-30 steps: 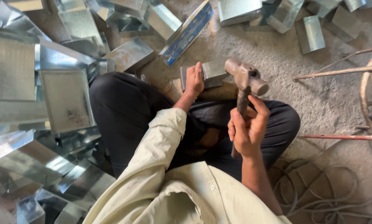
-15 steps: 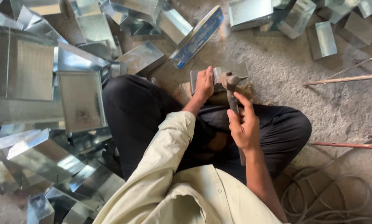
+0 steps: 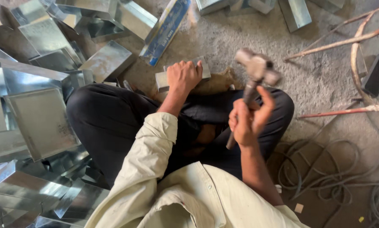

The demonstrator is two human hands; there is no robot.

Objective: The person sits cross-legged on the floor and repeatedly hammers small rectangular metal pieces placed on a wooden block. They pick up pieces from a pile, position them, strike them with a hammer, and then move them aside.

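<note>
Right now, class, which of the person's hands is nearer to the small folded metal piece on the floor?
Left. The left hand presses on the metal piece. The right hand is apart from it, gripping the hammer raised above the lap.

Bright daylight, hard glare on the metal sheets (image 3: 41,122), motion blur on the hammer (image 3: 257,69).
</note>
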